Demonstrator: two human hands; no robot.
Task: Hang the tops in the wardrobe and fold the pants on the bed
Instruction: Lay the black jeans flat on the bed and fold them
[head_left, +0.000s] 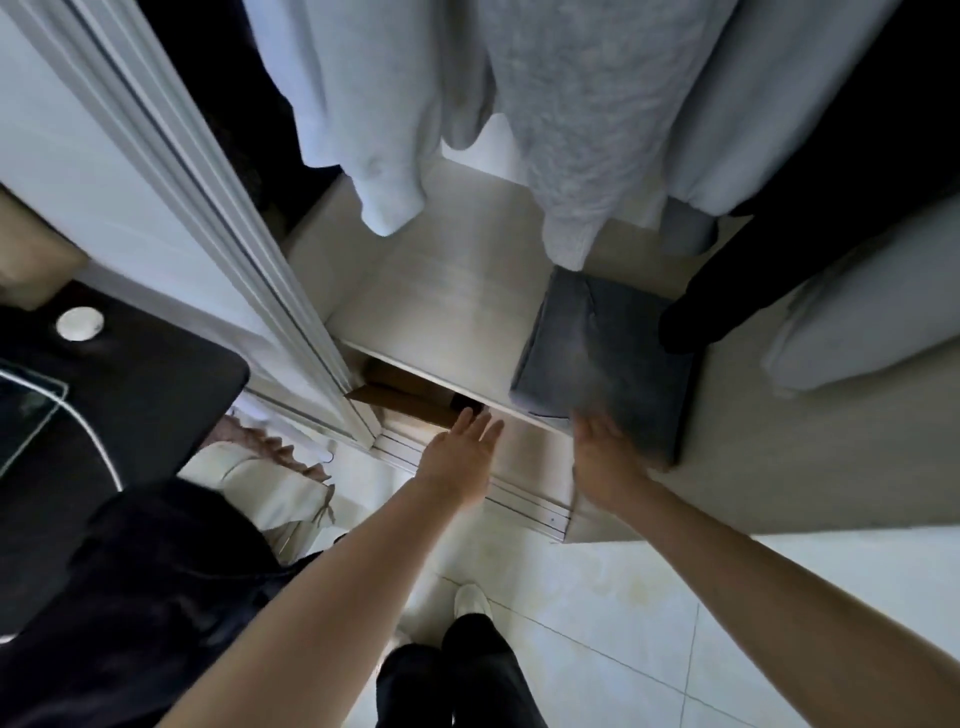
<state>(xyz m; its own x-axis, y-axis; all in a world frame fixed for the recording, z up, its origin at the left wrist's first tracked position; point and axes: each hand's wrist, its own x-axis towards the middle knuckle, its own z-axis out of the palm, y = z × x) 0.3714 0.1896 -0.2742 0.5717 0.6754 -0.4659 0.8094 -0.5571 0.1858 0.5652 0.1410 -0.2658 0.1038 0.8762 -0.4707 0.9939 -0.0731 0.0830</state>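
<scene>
Wardrobe shelf (447, 291), pale wood, under hanging tops (582, 130). Folded grey pants (605, 358) on the shelf's near right edge. Right hand (605, 460) blurred at their near corner, touching or just off; grip impossible to tell. Left hand (460, 457) flat, fingers straight, empty, near the shelf front. Several tops hung already; dark garments (156, 597) heaped near left, likely still to sort.

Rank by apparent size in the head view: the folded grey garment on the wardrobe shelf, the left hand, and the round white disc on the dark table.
1. Folded grey garment, clearly largest.
2. Left hand; it is nearer the camera, so its look is inflated.
3. Round white disc, smallest.
</scene>
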